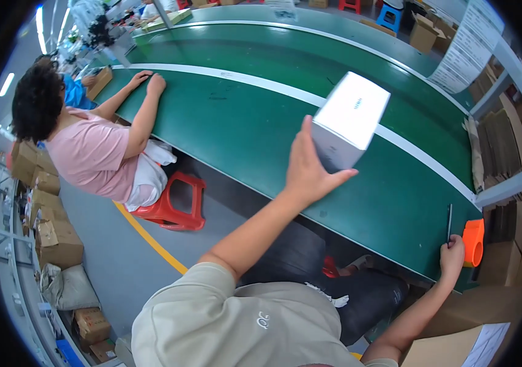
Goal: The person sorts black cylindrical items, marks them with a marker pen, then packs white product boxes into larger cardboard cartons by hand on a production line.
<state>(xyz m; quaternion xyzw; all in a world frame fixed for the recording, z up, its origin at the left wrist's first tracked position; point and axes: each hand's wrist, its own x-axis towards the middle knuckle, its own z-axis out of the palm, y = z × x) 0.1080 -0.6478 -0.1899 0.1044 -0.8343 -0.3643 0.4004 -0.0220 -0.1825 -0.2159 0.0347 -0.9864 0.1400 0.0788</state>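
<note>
A white rectangular box [359, 107] with a grey-shaded near side is at the green work surface in front of me. My left hand [310, 168] is around its near left side, thumb along the lower edge and a finger up the left side. Some of its fingers are hidden by the box. At the far right of the surface, my right hand [453, 257] is closed on a thin dark pen [449, 221] that points away from me. Right beside that hand stands an orange plastic holder [473, 243] with a round opening.
The green work surface [230, 134] has a white strip [273, 85] along it. A person in pink [99, 140] sits at the left on a red stool [178, 202], hands on the edge. Cardboard boxes [499, 266] stand at the right; a printed sheet [469, 46] hangs above.
</note>
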